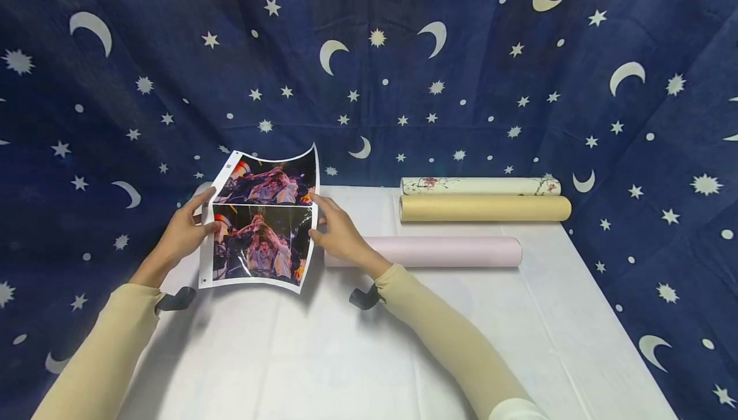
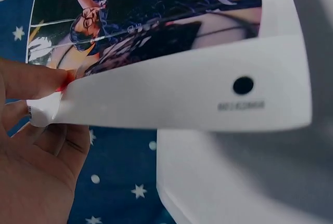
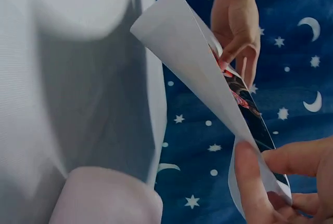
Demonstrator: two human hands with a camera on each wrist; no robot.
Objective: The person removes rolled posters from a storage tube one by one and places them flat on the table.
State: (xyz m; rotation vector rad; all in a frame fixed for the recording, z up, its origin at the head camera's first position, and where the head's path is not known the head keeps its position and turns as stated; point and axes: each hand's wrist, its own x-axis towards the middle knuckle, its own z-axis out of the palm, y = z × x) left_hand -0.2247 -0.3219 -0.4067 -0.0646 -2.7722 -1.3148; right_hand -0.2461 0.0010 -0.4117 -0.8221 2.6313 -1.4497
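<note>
A glossy photo sheet (image 1: 262, 241) with two similar pictures, one above the other, is held up over the left part of the table. My left hand (image 1: 181, 231) pinches its left edge, thumb on the printed face and fingers behind. On the opposite side my right hand (image 1: 343, 231) grips the right edge between thumb and fingers. The sheet bows, both side edges curving toward me. In the left wrist view, the sheet's white border (image 2: 182, 96) carries a black dot and small blurred print. Its plain white back (image 3: 182, 57) faces the right wrist camera.
A pale pink roll (image 1: 438, 252) lies just right of my right hand. Behind it are a yellow roll (image 1: 484, 209) and a cream roll with blossom print (image 1: 490, 185). A white cloth covers the table (image 1: 323, 356). A dark blue star-and-moon curtain (image 1: 380, 145) hangs around it.
</note>
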